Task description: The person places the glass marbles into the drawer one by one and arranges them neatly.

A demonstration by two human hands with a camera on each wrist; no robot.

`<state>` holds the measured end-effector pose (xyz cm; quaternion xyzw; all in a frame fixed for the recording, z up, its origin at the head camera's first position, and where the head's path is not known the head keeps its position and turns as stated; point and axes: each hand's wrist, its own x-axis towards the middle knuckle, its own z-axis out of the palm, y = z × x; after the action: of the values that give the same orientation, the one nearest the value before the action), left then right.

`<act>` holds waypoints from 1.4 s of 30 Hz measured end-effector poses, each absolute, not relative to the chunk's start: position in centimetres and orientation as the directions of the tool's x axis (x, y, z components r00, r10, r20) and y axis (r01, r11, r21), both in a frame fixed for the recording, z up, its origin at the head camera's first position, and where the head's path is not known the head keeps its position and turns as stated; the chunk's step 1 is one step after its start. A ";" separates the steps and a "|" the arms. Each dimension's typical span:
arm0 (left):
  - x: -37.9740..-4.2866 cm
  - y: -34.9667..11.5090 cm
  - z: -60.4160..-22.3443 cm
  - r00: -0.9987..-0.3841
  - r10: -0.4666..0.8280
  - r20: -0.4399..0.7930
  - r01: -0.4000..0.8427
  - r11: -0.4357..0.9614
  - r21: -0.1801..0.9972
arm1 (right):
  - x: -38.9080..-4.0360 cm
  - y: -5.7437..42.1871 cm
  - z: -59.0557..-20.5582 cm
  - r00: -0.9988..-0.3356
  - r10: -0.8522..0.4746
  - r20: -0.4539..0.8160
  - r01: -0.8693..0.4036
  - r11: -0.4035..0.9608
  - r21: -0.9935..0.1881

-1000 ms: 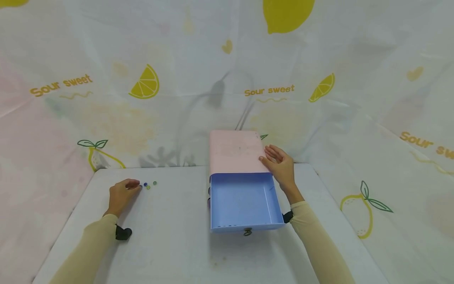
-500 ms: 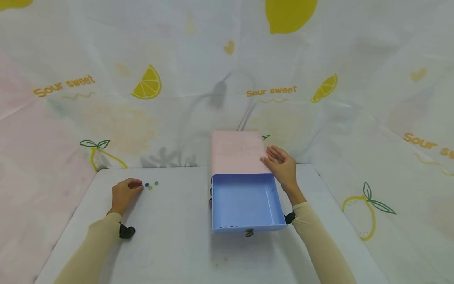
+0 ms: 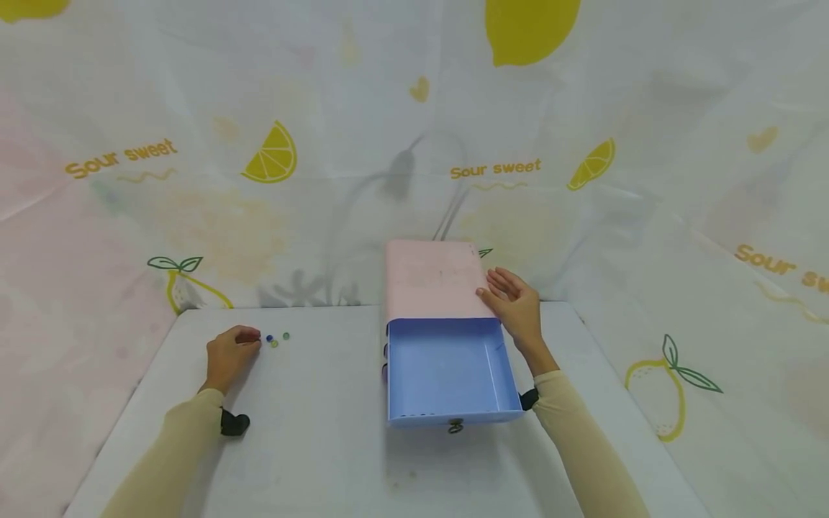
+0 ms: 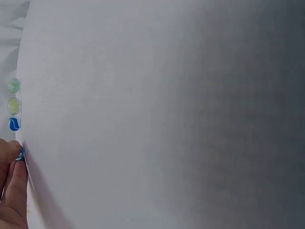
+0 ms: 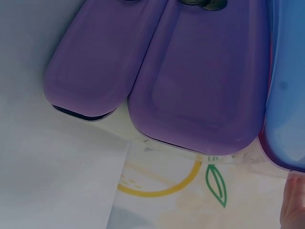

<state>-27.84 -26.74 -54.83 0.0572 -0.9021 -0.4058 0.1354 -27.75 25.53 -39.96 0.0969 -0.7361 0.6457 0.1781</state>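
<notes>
My left hand [image 3: 229, 356] is at the left of the table, its thumb and fingertips pinching a small blue glass marble [image 4: 20, 153]. Just beyond those fingertips lie three more marbles: a dark blue marble [image 3: 269, 338], a yellowish marble [image 3: 275, 344] and a green marble [image 3: 286, 336]. A pink-topped drawer cabinet [image 3: 434, 277] stands right of centre, its top blue drawer [image 3: 447, 370] pulled out with nothing in it. My right hand [image 3: 518, 309] touches the cabinet's right top edge with the thumb, the other fingers extended along that side.
Below the blue drawer, the right wrist view shows purple drawer fronts [image 5: 200, 86]. A metal pull [image 3: 456, 426] hangs from the blue drawer's front. The white table [image 3: 311, 446] ends at a lemon-printed cloth [image 3: 337, 237] behind and at the sides.
The marble at my left fingertips, visible a second ago in the head view, is now hidden between them. My right hand stays at the cabinet's edge, and the drawer remains out.
</notes>
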 end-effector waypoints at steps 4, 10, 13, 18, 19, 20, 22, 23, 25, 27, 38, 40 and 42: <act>-27.7 -26.5 -54.4 -0.956 -0.201 0.215 0.023 0.677 0.736 | -27.8 25.5 -39.9 -0.917 0.086 0.389 -0.374 0.152 -0.915; -27.6 -26.3 -54.0 -0.951 -0.175 0.253 0.061 0.699 0.712 | -27.9 25.5 -39.7 -0.917 0.076 0.391 -0.379 0.138 -0.915; -27.4 -26.1 -53.8 -0.948 -0.168 0.271 0.077 0.704 0.706 | -27.3 25.3 -38.9 -0.923 0.065 0.378 -0.368 0.129 -0.921; -27.4 -26.2 -53.8 -0.935 -0.178 0.307 0.091 0.716 0.692 | -26.3 24.8 -37.9 -0.931 0.056 0.361 -0.352 0.126 -0.928; -27.5 -26.2 -53.8 -0.933 -0.183 0.310 0.090 0.717 0.692 | -26.2 24.8 -37.9 -0.932 0.056 0.359 -0.350 0.128 -0.928; -27.5 -26.3 -53.8 -0.932 -0.184 0.312 0.090 0.717 0.691 | -26.1 24.9 -37.9 -0.932 0.057 0.357 -0.348 0.130 -0.929; -27.6 -26.3 -53.7 -0.930 -0.187 0.316 0.093 0.714 0.694 | -26.1 24.9 -37.9 -0.933 0.059 0.356 -0.346 0.132 -0.929; -27.7 -26.3 -53.6 -0.930 -0.185 0.319 0.096 0.714 0.693 | -26.1 24.9 -37.9 -0.933 0.059 0.355 -0.345 0.132 -0.929; -27.8 -26.2 -53.4 -0.928 -0.178 0.327 0.109 0.711 0.695 | -26.2 25.0 -37.9 -0.933 0.058 0.355 -0.345 0.133 -0.929; -28.0 -26.0 -53.2 -0.924 -0.169 0.342 0.131 0.703 0.699 | -26.2 25.0 -37.9 -0.932 0.057 0.357 -0.347 0.134 -0.928; -28.4 -23.9 -51.0 -0.914 -0.120 0.388 0.234 0.625 0.745 | -26.1 24.9 -37.8 -0.929 0.058 0.367 -0.355 0.155 -0.922; -28.4 -23.5 -50.7 -0.919 -0.101 0.381 0.243 0.617 0.749 | -26.0 24.9 -37.8 -0.929 0.058 0.365 -0.353 0.150 -0.924; -28.3 -23.0 -50.5 -0.924 -0.083 0.374 0.255 0.596 0.762 | -26.0 24.9 -37.8 -0.930 0.058 0.362 -0.352 0.142 -0.925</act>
<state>-28.34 -23.00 -50.53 -0.0491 -0.8730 -0.4469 0.1888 -26.05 24.92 -37.81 0.0993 -0.7390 0.6473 0.1582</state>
